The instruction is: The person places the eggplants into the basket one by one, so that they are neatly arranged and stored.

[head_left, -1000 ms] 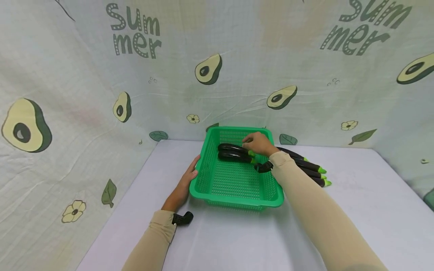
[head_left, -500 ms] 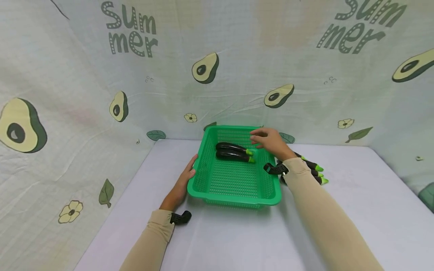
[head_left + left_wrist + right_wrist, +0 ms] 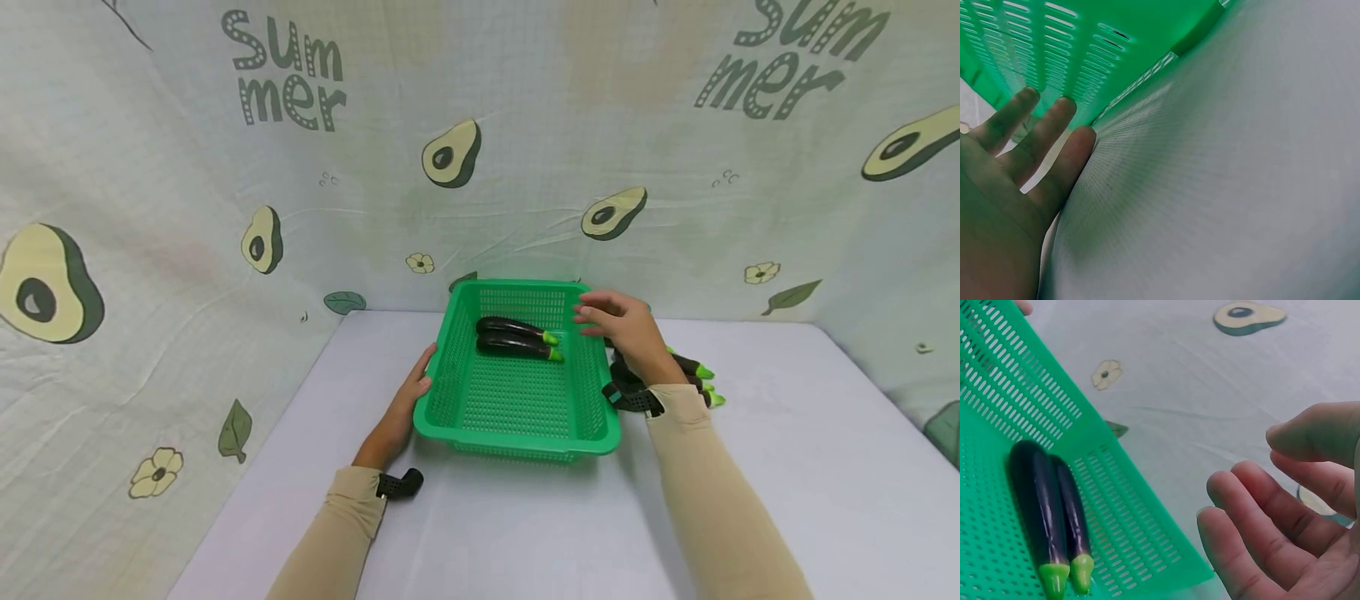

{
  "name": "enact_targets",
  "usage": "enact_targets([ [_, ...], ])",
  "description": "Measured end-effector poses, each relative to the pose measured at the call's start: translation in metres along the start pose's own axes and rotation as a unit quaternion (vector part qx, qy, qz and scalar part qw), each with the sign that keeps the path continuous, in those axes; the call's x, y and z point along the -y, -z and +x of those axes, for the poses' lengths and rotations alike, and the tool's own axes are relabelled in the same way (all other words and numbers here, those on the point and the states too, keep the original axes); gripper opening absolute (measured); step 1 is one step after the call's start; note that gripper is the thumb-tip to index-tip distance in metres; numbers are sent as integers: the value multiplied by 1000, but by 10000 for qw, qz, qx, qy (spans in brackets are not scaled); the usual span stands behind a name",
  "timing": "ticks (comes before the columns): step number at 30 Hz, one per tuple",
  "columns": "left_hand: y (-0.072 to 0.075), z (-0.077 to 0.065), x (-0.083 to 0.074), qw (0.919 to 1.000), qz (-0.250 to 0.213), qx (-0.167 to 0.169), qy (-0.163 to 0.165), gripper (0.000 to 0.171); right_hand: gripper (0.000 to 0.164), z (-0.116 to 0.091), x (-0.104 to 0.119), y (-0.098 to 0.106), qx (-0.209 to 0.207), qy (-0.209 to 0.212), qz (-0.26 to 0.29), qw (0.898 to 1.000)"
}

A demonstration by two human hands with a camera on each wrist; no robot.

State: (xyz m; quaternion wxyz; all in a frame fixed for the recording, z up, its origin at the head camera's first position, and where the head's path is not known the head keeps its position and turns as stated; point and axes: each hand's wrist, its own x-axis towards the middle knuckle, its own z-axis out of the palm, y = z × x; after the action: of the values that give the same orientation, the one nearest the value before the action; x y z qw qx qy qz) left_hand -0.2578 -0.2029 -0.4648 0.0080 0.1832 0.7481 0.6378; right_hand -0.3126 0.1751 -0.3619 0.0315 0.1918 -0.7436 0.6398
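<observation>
Green moulded plastic forms the basket [image 3: 517, 440], a shallow rectangular vessel with rounded corners, a smooth turned-out rim and walls pierced by rows of narrow slots; small holes stipple its floor. Inside, toward the far part of that floor, I see two eggplants [image 3: 516, 344] lying side by side, nearly parallel: elongated bodies, glossy skins of purple-black, each ending in a bright green cap directed toward the right hand's side. Further eggplants [image 3: 694, 367], alike in skin and cap, lie on the surface [image 3: 495, 533] just right of the basket, partly hidden behind the right hand and wrist.

Of the hands, the left hand [image 3: 396, 417] lies along the basket's left side, fingers extended and spread, tips against the slotted wall. The right hand [image 3: 628, 335] hangs by the far right corner, nothing in its grasp, fingers loosely bent and a wide gap between thumb and fingertips. Smooth beige sleeves [image 3: 326, 533] end at wrists banded with black devices [image 3: 403, 483]. White cloth covers the surface; behind it, pale, creased fabric [image 3: 525, 75] bears printed avocados, leaves, flowers and dotted lettering.
</observation>
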Motion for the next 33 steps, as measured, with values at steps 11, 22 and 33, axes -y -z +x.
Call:
enact_targets([
  [11, 0, 3, 1, 10000, -28, 19, -45, 62, 49, -18, -8, 13, -287, -57, -202, 9994],
  [22, -2, 1, 1, 10000, -7, 40, -31, 63, 47, -31, -13, 20, -280, 73, -462, 9985],
  [33, -1, -1, -3, 10000, 30, -42, -10, 60, 41, -36, -14, 34, -529, 3, -501, 9973],
])
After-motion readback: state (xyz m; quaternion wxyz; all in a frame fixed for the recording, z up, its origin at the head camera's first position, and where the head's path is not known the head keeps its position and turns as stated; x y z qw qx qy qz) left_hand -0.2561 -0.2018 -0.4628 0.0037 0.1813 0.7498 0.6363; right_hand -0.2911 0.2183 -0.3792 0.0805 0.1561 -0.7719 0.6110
